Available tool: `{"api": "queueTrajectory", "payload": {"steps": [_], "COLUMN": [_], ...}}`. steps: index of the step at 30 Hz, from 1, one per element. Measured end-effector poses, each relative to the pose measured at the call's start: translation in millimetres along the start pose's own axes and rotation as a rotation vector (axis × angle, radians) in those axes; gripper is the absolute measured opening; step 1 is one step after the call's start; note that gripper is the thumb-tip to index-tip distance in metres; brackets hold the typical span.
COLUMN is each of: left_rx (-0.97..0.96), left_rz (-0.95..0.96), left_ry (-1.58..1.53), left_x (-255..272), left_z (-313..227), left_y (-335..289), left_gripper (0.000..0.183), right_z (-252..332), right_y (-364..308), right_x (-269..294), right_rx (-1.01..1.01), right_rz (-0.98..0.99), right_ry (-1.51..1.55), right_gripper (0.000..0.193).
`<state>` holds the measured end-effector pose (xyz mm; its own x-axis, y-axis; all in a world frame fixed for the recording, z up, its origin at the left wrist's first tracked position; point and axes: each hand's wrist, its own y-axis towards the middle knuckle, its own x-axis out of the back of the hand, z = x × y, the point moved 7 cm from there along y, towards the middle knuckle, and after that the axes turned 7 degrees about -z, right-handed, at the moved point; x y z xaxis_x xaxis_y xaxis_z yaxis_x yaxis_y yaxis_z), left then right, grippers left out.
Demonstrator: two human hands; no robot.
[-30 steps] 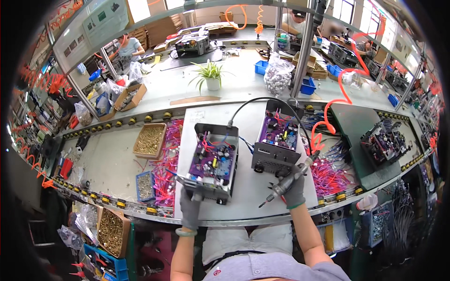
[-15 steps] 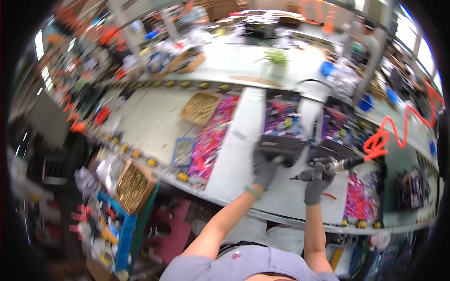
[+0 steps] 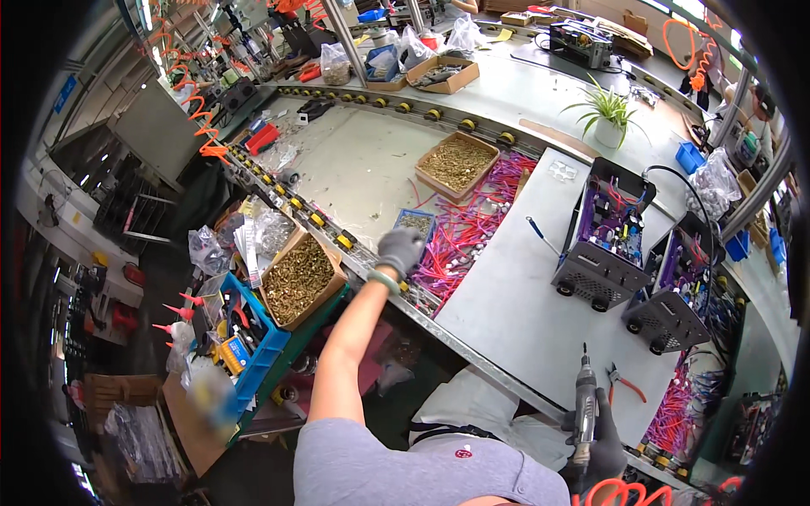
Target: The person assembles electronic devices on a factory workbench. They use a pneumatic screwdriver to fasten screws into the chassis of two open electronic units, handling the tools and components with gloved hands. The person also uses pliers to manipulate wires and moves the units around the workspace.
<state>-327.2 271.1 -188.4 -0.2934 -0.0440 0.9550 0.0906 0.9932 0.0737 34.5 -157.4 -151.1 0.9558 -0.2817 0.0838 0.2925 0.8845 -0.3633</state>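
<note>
My left hand [image 3: 401, 250], in a grey glove, is at the near edge of a small blue tray of small metal parts [image 3: 415, 223]. Its fingers look curled together; anything in them is hidden. A pneumatic-style screwdriver [image 3: 585, 401] stands upright in my gloved right hand [image 3: 606, 447], low by the bench's front edge, bit upward. Red-handled pliers [image 3: 625, 384] lie just right of the screwdriver. Beyond them sit two dark open-topped machine housings, the left one [image 3: 601, 268] and the right one [image 3: 671, 314], with purple panels and circuit boards inside.
Pink and red wires [image 3: 460, 257] are heaped beside the white work board [image 3: 498, 295]. A box of brass-coloured parts [image 3: 456, 166] stands farther back, another box [image 3: 298, 280] to the left by a blue crate [image 3: 266, 354]. A potted plant [image 3: 607, 126] stands beyond. An orange coiled hose [image 3: 624, 492] hangs low right.
My left hand has left the housing and moved left to the small blue tray. My right hand has drawn back toward me, turning the screwdriver bit upward. The view has swung left.
</note>
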Motion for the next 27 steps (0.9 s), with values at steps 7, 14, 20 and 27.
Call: {"api": "queueTrajectory", "payload": {"steps": [7, 14, 20, 27], "left_rx": [0.005, 0.442, -0.224, -0.901], "left_rz": [0.167, 0.052, -0.016, 0.172], "left_ry": [0.269, -0.546, -0.731, -0.448], "left_x": [-50, -52, -32, -51], "left_z": [33, 91, -30, -220], "left_y": [37, 36, -7, -154], "left_gripper": [0.033, 0.021, 0.017, 0.016], "right_z": [-37, -68, -72, -60], "right_y": [38, 63, 56, 59], "right_x": [-12, -1, -1, -3], "right_rx": [-0.193, -0.357, -0.318, -0.329], "right_rz": [0.088, 0.036, 0.001, -0.019], "right_ry": [0.507, 0.664, 0.689, 0.681], "right_gripper": [0.055, 0.052, 0.05, 0.041]}}
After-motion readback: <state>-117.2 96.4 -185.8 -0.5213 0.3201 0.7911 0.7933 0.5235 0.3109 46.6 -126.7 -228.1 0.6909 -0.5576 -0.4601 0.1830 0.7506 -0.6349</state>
